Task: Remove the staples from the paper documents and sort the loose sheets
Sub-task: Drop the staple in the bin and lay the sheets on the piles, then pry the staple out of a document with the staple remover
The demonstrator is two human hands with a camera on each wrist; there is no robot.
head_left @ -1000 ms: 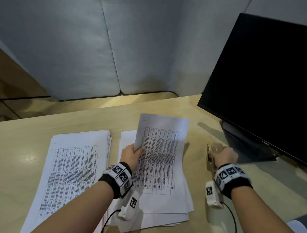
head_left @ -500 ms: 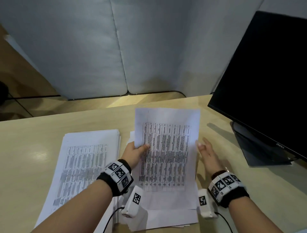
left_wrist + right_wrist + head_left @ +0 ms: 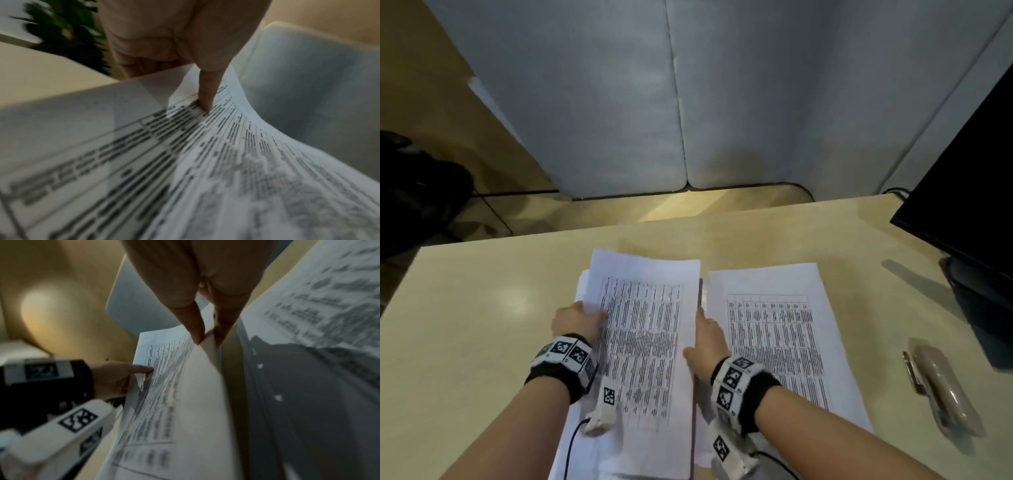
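A printed sheet [image 3: 647, 335] with a table on it lies over the left paper stack [image 3: 582, 279], both hands on it. My left hand [image 3: 578, 318] holds its left edge, thumb on top of the print [image 3: 205, 97] and fingers underneath. My right hand [image 3: 709, 339] pinches the sheet's right edge between thumb and finger [image 3: 207, 335]. The sheet [image 3: 185, 386] curves slightly between the hands. A second stack [image 3: 774, 335] of printed sheets lies flat just to the right of it. No staple shows on the held sheet.
A beige staple remover [image 3: 945, 390] lies on the desk [image 3: 482, 308] at the right, near the black monitor [image 3: 969, 171] and its stand. A grey partition [image 3: 671, 102] closes the back of the desk. Cables run from both wrist devices.
The sheet has travelled left from above the middle stack to over the left stack. My right hand left the staple remover on the desk and took the sheet's right edge.
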